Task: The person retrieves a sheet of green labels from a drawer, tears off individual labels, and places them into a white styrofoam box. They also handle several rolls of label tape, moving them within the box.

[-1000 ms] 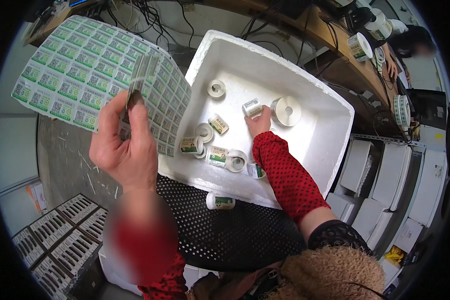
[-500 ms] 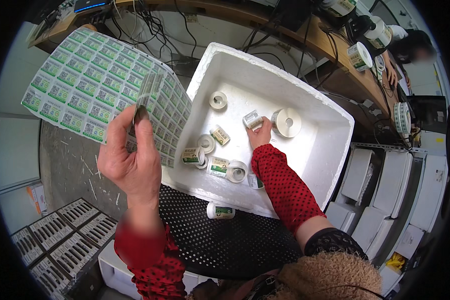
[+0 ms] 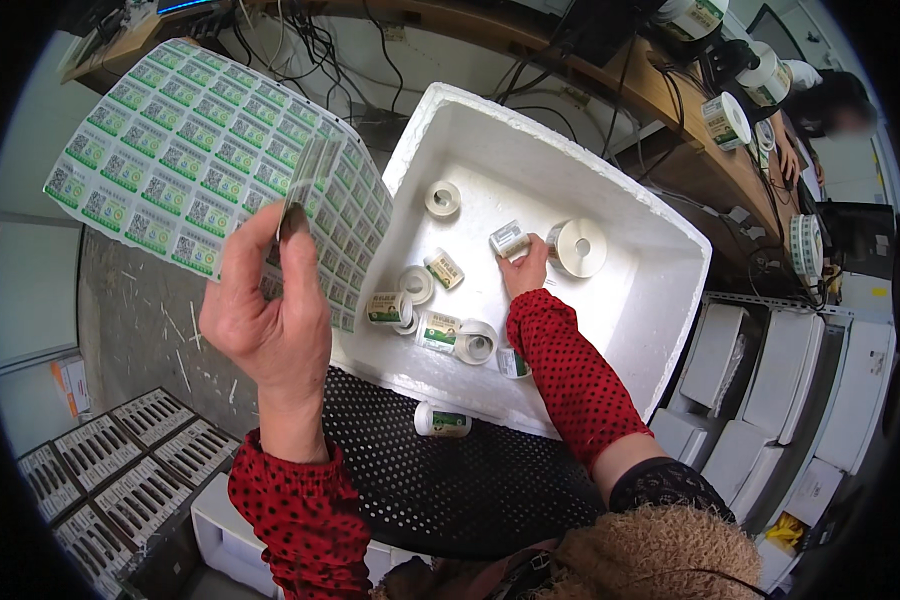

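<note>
While the right hand (image 3: 526, 272) pinches one small labelled bottle (image 3: 508, 240) near the middle of the white foam box (image 3: 660, 300), touching, bottle lying flat just past the fingertips, the left hand (image 3: 265, 320) is clamped on a sheet of green labels (image 3: 180, 160) outside the box's left edge. I count about six bottles and four tape rolls inside, plus one bottle (image 3: 440, 420) on the perforated black mat (image 3: 450, 480).

Left hand (image 3: 265, 320) holds label sheets (image 3: 200, 160); right hand (image 3: 525, 275) grips small bottle (image 3: 508, 240) inside foam box (image 3: 660, 300)
</note>
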### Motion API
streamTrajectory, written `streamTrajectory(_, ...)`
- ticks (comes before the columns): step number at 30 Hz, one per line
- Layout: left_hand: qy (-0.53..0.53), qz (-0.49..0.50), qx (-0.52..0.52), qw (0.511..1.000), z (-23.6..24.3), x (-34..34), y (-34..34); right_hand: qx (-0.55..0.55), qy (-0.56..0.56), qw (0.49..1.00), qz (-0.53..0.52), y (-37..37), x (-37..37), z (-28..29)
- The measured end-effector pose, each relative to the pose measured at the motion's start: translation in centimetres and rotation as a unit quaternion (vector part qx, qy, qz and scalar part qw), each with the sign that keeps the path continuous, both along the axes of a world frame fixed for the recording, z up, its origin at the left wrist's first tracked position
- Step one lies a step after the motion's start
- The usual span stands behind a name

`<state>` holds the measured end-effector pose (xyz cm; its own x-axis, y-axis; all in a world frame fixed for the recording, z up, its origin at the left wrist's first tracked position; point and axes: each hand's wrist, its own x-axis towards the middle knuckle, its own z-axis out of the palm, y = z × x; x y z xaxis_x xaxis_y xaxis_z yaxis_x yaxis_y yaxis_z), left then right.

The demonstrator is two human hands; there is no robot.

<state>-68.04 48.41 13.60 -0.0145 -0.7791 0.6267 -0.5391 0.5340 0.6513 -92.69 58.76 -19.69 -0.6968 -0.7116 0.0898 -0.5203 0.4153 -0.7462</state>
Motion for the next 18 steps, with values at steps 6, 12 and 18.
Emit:
streamTrajectory(6,-0.004,0.008,-0.004,1.0,-0.1,0.0,0.0,0.012,-0.068,0.998,-0.008,0.0,-0.3,0.3)
streamTrajectory(12,0.002,0.008,0.017,1.0,0.1,-0.1,0.2,-0.068,-0.33,0.941,-0.036,0.3,-0.9,1.8)
streamTrajectory(18,-0.011,0.01,0.003,1.0,0.0,0.1,0.2,-0.145,-0.712,0.684,0.06,1.0,0.0,6.4)
